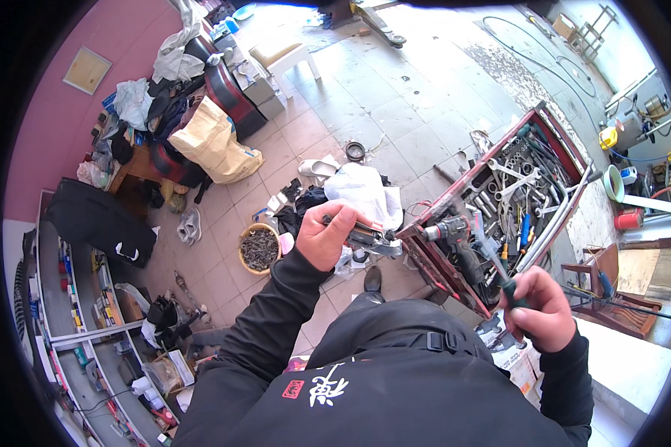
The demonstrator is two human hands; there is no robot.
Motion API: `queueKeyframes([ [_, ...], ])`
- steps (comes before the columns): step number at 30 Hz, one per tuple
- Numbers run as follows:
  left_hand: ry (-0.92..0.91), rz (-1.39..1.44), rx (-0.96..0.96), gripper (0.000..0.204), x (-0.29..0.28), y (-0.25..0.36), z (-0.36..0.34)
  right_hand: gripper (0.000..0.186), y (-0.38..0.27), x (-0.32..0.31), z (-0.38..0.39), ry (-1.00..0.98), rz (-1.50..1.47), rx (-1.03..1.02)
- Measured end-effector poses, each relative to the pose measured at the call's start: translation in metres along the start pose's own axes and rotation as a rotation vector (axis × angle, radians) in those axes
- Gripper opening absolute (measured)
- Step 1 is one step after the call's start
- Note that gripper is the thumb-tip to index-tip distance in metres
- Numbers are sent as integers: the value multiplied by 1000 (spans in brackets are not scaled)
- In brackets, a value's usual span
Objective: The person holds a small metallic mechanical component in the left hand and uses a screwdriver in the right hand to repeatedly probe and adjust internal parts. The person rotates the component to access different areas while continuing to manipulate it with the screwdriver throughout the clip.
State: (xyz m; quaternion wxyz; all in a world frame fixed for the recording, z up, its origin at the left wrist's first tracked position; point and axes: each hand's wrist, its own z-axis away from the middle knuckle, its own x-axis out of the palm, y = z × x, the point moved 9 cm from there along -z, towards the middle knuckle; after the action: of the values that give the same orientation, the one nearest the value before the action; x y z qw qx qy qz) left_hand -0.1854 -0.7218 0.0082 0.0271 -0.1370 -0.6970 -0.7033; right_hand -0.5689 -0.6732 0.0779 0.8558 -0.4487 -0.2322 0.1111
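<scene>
In front of my body, my left hand (323, 240) is closed with the thumb over a small dark, narrow part (358, 223); a little metal and some reddish colour show past the thumb, and its exact kind is unclear. Off to the right, my right hand (541, 313) grips a screwdriver by its dark green handle (516, 294), the shaft slanting up and left over the edge of a red tool cart (417, 257). A cordless drill (464, 249) lies at the near left end of the cart, by the screwdriver's shaft. The two hands are well apart.
Wrenches (516, 179) and many loose hand tools fill the cart. A yellow basket of dark bits (259, 249) stands on the tiles, left of a white cloth (354, 190). Shelves of parts (101, 357) line the left; a wooden chair (626, 313) stands right.
</scene>
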Motion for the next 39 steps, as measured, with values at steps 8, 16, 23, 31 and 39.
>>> queueKeyframes([
  [8,85,-124,72,55,-29,25,22,34,-32,84,-11,10,916,-386],
  [16,179,-195,94,51,-21,26,34,37,-57,101,-9,-14,1247,-675],
  [23,136,-295,28,58,-6,22,34,37,-73,95,-3,-11,1408,-760],
  [31,144,-285,83,49,13,22,26,32,-79,98,5,-10,1515,-818],
  [39,143,-305,36,50,19,20,24,31,-83,99,12,19,1552,-813],
])
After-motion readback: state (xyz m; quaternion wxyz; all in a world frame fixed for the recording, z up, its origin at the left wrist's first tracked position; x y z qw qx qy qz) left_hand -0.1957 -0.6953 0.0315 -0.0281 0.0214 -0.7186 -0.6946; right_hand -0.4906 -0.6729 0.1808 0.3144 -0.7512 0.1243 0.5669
